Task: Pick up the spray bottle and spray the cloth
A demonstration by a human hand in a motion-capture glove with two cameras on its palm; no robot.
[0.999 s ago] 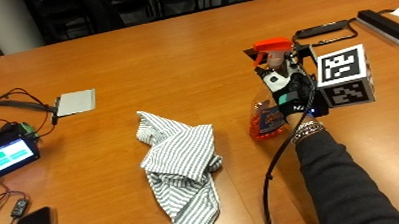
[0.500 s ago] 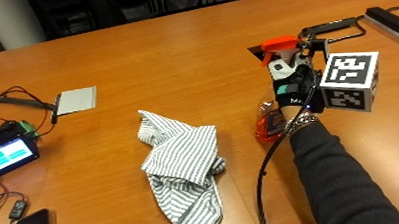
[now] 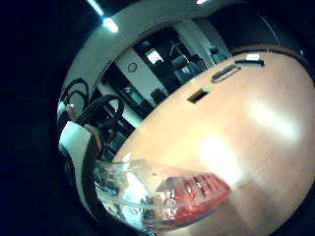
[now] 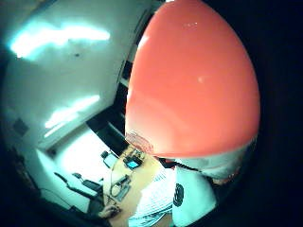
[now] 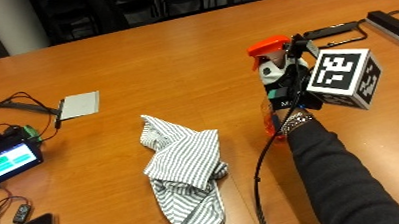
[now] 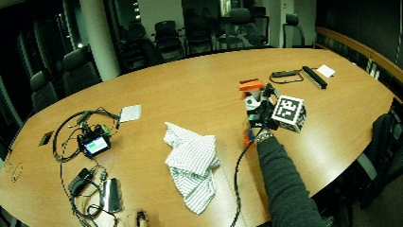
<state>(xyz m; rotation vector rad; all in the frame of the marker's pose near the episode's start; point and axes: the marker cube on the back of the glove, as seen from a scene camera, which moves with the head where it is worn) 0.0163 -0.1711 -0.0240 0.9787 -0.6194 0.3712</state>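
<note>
The black-gloved right hand [image 5: 286, 84] is wrapped around the neck of a clear plastic spray bottle with an orange trigger head [image 5: 269, 50], fingers curled round it just below the head, so the grip is closed on the bottle. The bottle stands roughly upright in the hand; whether its orange-tinted base touches the brown wooden table [image 5: 165, 68] cannot be told. The orange head points away from the wrist, toward the side where the cloth lies.

The crumpled grey-and-white striped cloth [image 5: 185, 167] lies flat on the table, well apart from the held bottle, off to the nozzle side and nearer the person.

In the little-finger-side palm view the bottle's clear body [image 3: 162, 194] with reddish liquid at its bottom fills the space right by the palm. In the thumb-side palm view the orange head [image 4: 194, 80] fills most of the picture, with the striped cloth [image 4: 154, 198] visible beyond it.

Further past the cloth from the grip lie a small grey flat card [image 5: 78, 104] and a small black device with a lit screen [image 5: 12, 161] among black cables.
</note>
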